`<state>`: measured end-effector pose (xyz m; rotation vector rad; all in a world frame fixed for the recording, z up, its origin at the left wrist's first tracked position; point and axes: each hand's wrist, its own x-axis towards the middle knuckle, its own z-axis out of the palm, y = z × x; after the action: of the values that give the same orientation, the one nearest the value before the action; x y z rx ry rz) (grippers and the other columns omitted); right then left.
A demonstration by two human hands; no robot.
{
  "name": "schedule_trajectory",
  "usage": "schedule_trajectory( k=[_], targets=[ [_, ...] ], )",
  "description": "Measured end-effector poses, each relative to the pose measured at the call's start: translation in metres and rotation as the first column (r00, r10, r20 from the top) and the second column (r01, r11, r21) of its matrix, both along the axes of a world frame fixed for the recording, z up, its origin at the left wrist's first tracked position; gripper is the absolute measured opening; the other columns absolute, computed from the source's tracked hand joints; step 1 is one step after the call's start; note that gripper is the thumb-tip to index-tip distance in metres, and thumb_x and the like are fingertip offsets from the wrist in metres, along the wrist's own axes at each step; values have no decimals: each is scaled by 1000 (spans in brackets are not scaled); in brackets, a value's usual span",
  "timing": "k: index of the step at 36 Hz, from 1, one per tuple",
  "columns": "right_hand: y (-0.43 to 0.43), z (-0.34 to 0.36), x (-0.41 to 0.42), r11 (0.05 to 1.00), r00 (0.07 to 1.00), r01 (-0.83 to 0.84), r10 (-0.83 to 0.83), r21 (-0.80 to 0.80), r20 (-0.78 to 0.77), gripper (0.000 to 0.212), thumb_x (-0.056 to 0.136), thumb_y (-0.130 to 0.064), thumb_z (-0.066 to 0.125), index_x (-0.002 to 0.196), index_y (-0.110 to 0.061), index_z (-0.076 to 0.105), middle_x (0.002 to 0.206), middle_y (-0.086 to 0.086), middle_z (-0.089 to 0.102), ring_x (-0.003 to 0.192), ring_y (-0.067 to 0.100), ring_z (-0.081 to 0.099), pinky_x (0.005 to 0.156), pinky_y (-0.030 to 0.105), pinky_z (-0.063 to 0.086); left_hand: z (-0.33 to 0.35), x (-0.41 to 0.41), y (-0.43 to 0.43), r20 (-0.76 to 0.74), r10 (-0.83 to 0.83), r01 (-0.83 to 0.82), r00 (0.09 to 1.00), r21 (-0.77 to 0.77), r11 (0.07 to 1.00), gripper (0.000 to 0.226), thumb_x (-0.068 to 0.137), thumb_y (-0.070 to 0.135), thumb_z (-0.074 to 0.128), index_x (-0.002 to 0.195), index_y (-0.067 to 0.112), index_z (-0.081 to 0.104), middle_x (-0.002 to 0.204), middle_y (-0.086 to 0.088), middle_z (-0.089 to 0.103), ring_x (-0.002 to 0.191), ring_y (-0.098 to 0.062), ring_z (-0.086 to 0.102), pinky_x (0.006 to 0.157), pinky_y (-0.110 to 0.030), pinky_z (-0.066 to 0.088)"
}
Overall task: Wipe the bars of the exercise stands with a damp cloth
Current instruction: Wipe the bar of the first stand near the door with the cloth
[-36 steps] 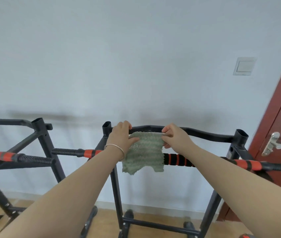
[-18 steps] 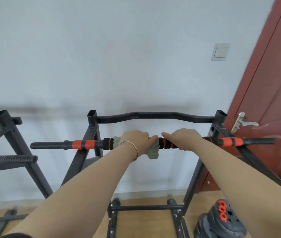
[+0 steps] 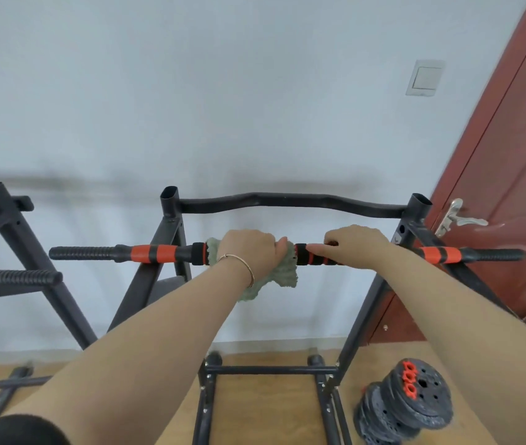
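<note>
Left hand (image 3: pixel 248 252) clamps green cloth (image 3: pixel 274 277) round the bar (image 3: pixel 158 253); right hand (image 3: pixel 356 244) grips it bare

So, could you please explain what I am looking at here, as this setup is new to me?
There is no machine: a person wears a camera on the head, so the picture looks forward and down along both bare arms. The left hand grips a green cloth wrapped round a black and orange bar, which lies across a black exercise stand. The right hand holds the same bar beside the cloth. A second stand is on the left, weight plates lie on the floor, and a red door is on the right.
</note>
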<state>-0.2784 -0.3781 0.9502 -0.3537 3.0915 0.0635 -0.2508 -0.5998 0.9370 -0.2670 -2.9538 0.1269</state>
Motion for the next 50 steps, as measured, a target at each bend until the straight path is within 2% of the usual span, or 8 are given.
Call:
schedule_trajectory(
  k=[6, 10, 17, 24, 33, 38, 44, 50],
  targets=[
    [-17, 15, -17, 982, 906, 98, -20, -164, 423, 89, 82, -89, 24, 92, -14, 72, 78, 1, 77, 79, 22, 76, 89, 40, 56, -1, 7, 1, -57, -15, 15, 998, -16, 1000, 37, 104, 37, 28, 71, 22, 34, 66, 3, 55, 60, -20, 60, 62, -32, 52],
    [-21, 7, -20, 949, 868, 170, -15, -267, 496, 82, 88, -82, 31, 82, -7, 66, 62, 5, 70, 52, 24, 64, 74, 36, 57, -6, 4, 0, -94, -13, 10, 996, -34, 999, 39, 104, 39, 20, 79, 17, 41, 65, 3, 54, 53, -18, 53, 55, -27, 44],
    [-20, -5, -10, 998, 996, -51, 52, -25, 73, 79, 90, -74, 13, 67, -15, 60, 53, -4, 59, 51, 17, 58, 64, 30, 50, 6, -11, -3, 123, -12, 25, 992, -105, 994, 54, 100, 45, 15, 82, 17, 58, 71, -1, 58, 60, -20, 52, 56, -29, 37],
    [-13, -41, 9, 993, 889, -82, 114, 90, -444, 67, 92, -74, 17, 61, -22, 46, 47, -10, 40, 41, 11, 39, 44, 24, 26, 13, -8, -20, 173, -76, 94, 982, -99, 991, 67, 100, 58, 10, 77, 17, 58, 70, -1, 60, 64, -21, 59, 60, -33, 44],
    [-21, 7, -13, 985, 959, 77, -31, -154, 282, 88, 88, -84, 15, 84, -14, 68, 72, 2, 74, 70, 20, 72, 84, 37, 55, 13, 4, -14, 89, -75, 85, 993, -122, 989, 53, 102, 52, 14, 73, 21, 46, 71, -1, 60, 64, -20, 60, 61, -32, 46],
    [-29, 6, -18, 970, 910, 113, -14, -216, 414, 79, 94, -75, 26, 85, -7, 65, 67, 6, 74, 58, 23, 71, 86, 39, 58, 11, 6, -17, 49, -88, 93, 995, -114, 989, 54, 102, 53, 13, 72, 22, 45, 70, 0, 60, 61, -20, 59, 58, -31, 44],
    [-27, -5, -8, 999, 999, -31, 33, -42, 36, 73, 99, -65, 18, 66, -14, 58, 54, -3, 60, 50, 19, 58, 63, 30, 49, 14, -1, -19, 111, -89, 99, 990, -84, 992, 58, 102, 52, 12, 69, 21, 48, 71, -2, 61, 66, -22, 61, 63, -33, 48],
    [-15, -43, 4, 994, 866, -109, 108, 27, -488, 63, 97, -55, 24, 49, -18, 39, 41, -7, 32, 36, 16, 31, 45, 22, 20, 11, -4, -34, 79, -57, 69, 995, -154, 986, 69, 99, 55, 7, 71, 16, 55, 64, 0, 57, 58, -21, 55, 58, -31, 42]
  ],
)
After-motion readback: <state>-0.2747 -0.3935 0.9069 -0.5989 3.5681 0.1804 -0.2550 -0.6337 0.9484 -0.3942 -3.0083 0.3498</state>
